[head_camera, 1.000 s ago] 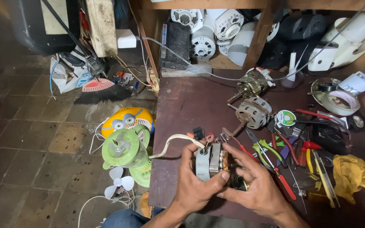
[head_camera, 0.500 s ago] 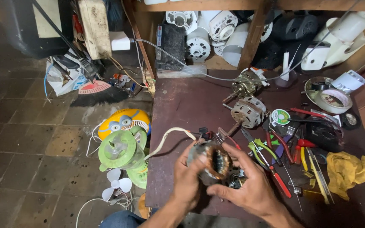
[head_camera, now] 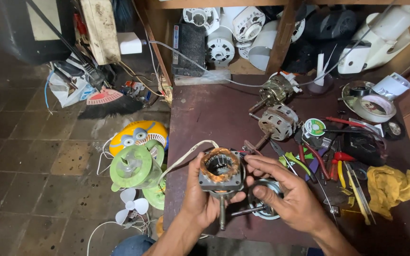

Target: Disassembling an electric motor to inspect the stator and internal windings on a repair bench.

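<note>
Left hand [head_camera: 200, 199] grips motor stator [head_camera: 220, 170]; right hand [head_camera: 285, 196] touches it.

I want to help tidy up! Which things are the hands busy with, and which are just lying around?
In use: the left hand holds the motor stator with its white cord; the right hand touches its edge.

Lying about: two other motors, pliers, yellow rag, green fan parts on the floor.
</note>
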